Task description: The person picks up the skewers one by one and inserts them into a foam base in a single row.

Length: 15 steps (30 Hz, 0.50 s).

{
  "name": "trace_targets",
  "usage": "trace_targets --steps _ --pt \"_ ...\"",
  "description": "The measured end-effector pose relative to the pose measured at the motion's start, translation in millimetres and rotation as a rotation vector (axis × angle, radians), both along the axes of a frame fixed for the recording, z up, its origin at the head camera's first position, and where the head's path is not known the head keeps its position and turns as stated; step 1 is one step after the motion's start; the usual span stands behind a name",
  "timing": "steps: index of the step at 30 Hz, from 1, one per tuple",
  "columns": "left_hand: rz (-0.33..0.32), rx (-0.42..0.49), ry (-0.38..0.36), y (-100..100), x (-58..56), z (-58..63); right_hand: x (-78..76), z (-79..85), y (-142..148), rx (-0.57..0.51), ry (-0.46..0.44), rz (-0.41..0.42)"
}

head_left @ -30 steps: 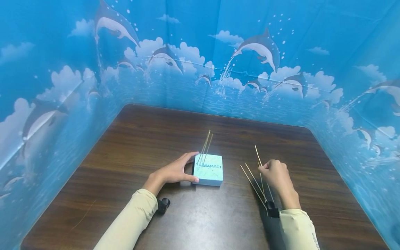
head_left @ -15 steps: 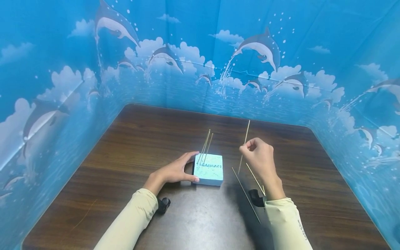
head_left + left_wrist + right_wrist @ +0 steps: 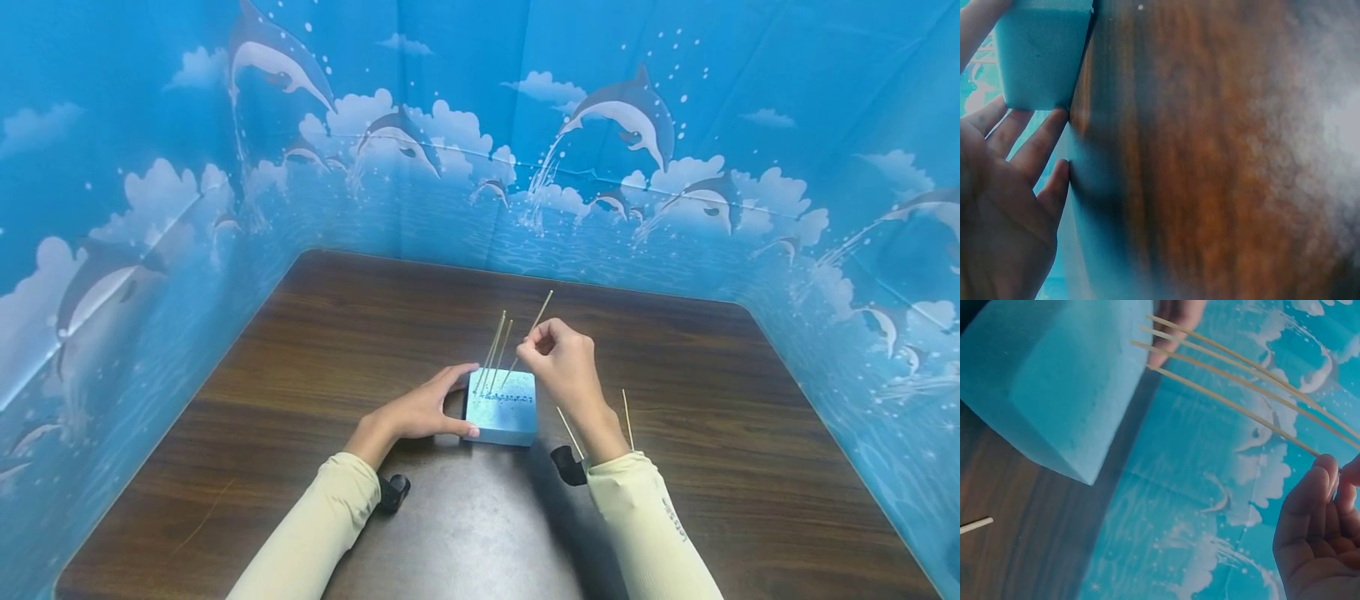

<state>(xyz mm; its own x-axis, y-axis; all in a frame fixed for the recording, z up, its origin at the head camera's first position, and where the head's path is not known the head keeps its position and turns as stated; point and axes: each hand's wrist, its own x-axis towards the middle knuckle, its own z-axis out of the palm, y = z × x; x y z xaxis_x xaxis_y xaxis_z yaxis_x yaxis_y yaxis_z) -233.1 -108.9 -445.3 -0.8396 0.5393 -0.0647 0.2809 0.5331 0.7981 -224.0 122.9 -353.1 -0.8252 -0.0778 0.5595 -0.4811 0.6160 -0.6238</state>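
A light blue foam block (image 3: 517,417) sits on the table, with three thin bamboo skewers (image 3: 502,354) standing slanted in its top near the back left. My left hand (image 3: 416,412) holds the block from the left, thumb at the front corner and fingers at the back; in the left wrist view its fingertips touch the block's side (image 3: 1044,69). Thumb and forefinger of my right hand (image 3: 566,367) pinch another skewer (image 3: 542,308) partway along its length. This skewer leans, its lower tip right at the block's top, beside the standing ones in the right wrist view.
Loose skewers lie on the brown wooden table (image 3: 337,333) to the right, one (image 3: 628,421) beyond my right wrist and one (image 3: 570,433) partly hidden by it. Black wrist cameras (image 3: 567,465) sit under both wrists. A dolphin-print curtain (image 3: 450,208) surrounds the table.
My right hand has lifted a skewer from the loose ones at the right and carried it left to the block. The left hand and block have stayed in place.
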Motion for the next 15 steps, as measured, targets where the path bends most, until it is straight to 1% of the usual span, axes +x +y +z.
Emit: trace_targets --steps 8,12,15 --pt "-0.001 0.002 0.009 -1.2 -0.2 0.8 -1.5 -9.7 -6.6 0.036 -0.019 0.019" --pt "0.004 -0.008 0.004 -1.1 -2.4 -1.8 -2.1 -11.3 -8.6 0.049 -0.031 0.027" --pt "0.011 -0.016 0.001 -0.9 -3.4 -3.4 -1.7 -14.2 -9.6 0.067 -0.061 0.037"
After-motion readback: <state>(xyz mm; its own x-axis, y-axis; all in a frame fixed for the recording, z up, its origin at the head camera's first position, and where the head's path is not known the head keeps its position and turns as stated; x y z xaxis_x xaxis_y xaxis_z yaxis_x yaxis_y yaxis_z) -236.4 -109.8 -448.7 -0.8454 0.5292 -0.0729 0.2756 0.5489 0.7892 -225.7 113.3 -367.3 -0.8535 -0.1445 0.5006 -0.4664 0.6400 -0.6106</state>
